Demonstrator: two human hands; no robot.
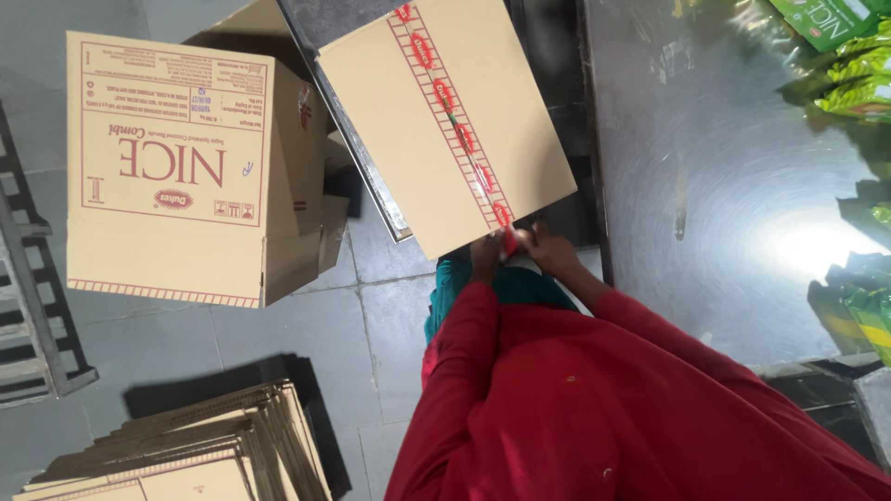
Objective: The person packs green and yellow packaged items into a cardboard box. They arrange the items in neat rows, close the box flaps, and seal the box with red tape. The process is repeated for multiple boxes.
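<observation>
A: Nearest to us, our red sleeves [575, 399] fill the lower frame, with a teal cloth [455, 283] showing between the arms.

B: Beyond them, our left hand [486, 256] and right hand [549, 249] meet at the near edge of a sealed cardboard box [408, 121].

A: The box lies tilted across a dark metal frame [357, 158], just left of the steel bench [705, 186]. A strip of red-printed tape [455, 121] runs the length of its top, from the far corner to our hands.

B: The fingers of both hands are curled in close on the tape's near end, where it folds over the box edge. We cannot tell how tight the pinch is; the fingertips are hidden.

A: To the left, a second, larger printed carton [167, 167] stands on the grey tiled floor [306, 334], well apart from our hands.

B: At lower left, a stack of flattened cartons [204, 445] rests on that floor.

A: A grey metal rack [28, 278] edges the far left.

B: On the bench's right side, green packets [854, 74] lie in a loose heap, with bright glare on the steel beside them.
</observation>
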